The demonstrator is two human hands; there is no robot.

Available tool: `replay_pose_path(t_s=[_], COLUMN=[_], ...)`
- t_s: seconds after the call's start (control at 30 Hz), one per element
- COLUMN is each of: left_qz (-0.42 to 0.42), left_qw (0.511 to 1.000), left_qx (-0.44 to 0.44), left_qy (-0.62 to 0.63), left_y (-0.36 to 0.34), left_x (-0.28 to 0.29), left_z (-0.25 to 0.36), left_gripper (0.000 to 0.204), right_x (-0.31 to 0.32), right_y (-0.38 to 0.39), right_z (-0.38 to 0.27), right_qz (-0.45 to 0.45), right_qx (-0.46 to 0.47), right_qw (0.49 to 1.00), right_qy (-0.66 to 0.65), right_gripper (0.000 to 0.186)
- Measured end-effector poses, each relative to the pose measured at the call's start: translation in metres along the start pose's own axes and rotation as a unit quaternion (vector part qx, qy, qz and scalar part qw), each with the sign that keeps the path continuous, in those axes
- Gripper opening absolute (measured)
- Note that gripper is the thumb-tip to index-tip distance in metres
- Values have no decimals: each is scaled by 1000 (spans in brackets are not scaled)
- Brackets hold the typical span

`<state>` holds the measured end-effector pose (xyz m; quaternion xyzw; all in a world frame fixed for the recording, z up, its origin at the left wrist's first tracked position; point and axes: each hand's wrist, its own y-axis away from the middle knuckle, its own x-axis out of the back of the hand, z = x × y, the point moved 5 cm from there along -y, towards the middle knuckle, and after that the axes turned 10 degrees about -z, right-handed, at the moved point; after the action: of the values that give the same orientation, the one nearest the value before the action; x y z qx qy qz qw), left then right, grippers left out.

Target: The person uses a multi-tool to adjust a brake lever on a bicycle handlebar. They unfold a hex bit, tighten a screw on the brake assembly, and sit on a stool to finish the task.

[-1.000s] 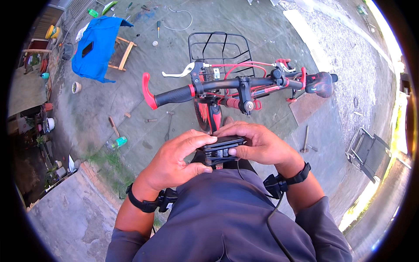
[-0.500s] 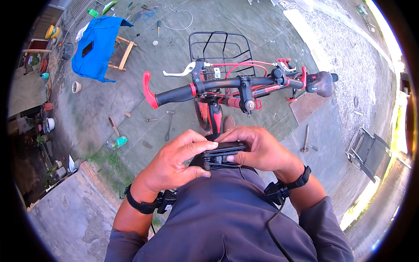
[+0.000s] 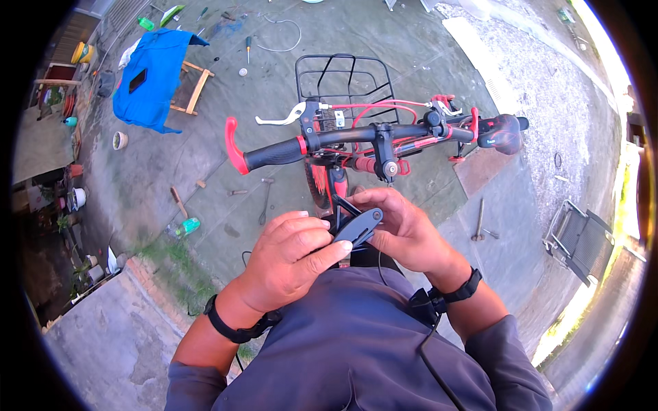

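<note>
Close to my torso, I hold a black jointed folding device (image 3: 358,228) with a long rounded side plate and a round rivet at one end. Its exact kind I cannot make out. My left hand (image 3: 295,250) pinches its left end, thumb on the plate's front and fingers behind. At the other end, my right hand (image 3: 404,229) closes around it with thumb and fingers. A black bar sticks up from the device, angled away from the plate. Just beyond stands a bicycle; its black handlebar (image 3: 356,133) has red bar ends and a white brake lever (image 3: 282,115).
A black rack (image 3: 346,77) and a saddle (image 3: 504,131) belong to the bicycle. A blue cloth (image 3: 154,75) with a phone covers a wooden stool at left. Hammers (image 3: 480,219), a screwdriver (image 3: 248,49) and a green bottle (image 3: 186,227) lie on the ground. A folded chair (image 3: 579,236) is at right.
The device has been turned in my hands: its flat side plate now faces up at a slant, and a bar shows apart from it. My left hand has rolled over it.
</note>
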<state>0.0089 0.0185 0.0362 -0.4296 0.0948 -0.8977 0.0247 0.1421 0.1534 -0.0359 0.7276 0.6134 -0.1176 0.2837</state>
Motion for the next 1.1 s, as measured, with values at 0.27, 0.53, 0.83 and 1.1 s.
replay_pose_path(t_s=[0.27,0.53,0.83,1.1], left_qz=[-53,29,29,67], left_qw=[998,956,981,915], left_qx=[-3,179,80,164], left_qy=[-44,230,172,361], left_y=[-11,-15,-22,-12], left_x=[-16,-5,-26,-31], left_z=[15,-15,-13,-26], left_gripper=[40,51,52,38], right_x=[-17,-13,-38,-47], right_y=[1,6,10,12], right_z=[20,22,19,20], right_qz=[73,26,37,-39], right_qx=[-29,-58,-59,-64], right_qw=[939,942,934,941], right_qy=[-335,-331,-349,-330], right_gripper=[58,45,43,49])
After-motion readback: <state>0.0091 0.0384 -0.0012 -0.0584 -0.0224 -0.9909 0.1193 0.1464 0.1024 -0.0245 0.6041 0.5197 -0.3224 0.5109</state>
